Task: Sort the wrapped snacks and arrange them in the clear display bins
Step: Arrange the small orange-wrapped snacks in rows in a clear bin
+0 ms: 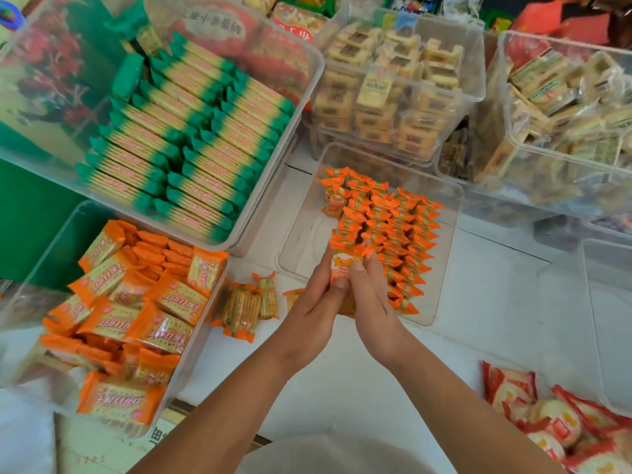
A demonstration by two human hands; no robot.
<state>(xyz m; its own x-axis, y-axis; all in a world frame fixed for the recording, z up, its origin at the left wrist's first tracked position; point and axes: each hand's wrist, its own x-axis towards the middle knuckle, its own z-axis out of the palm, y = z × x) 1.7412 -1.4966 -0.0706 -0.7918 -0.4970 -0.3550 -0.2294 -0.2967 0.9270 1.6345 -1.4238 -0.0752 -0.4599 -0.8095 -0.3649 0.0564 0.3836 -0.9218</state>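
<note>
At your near left, a clear bin (44, 261) holds big orange cracker packets (113, 323) in a loose jumble, some flat and some tilted, so it looks filled but not tidied. Beyond it, the far-left bin (41, 80) is in good shape: green-wrapped crackers (191, 145) stand on edge in neat rows.

Just right of the jumbled bin, a few loose small orange snacks (244, 309) lie on the white desk (496, 319), outside any bin. Judging by their colour, they belong with the batch you are working on.

Your left hand (318, 302) and right hand (372, 295) meet at the near edge of the middle bin (301, 241). Both curl round a short stack of small orange snacks (345, 265), thumbs pressed on the top packet. The stack sits just above the near end of the orange rows (393, 234), which fill the right side of that bin. Its left side is bare, so this bin seems roughly half done.

Farther back, two bins of beige-wrapped pastries (403, 97) and (564, 107) look stocked, the right one untidily. At your near right, red-wrapped snacks (554, 422) lie heaped on the desk, unsorted. They probably come after the loose orange ones.
</note>
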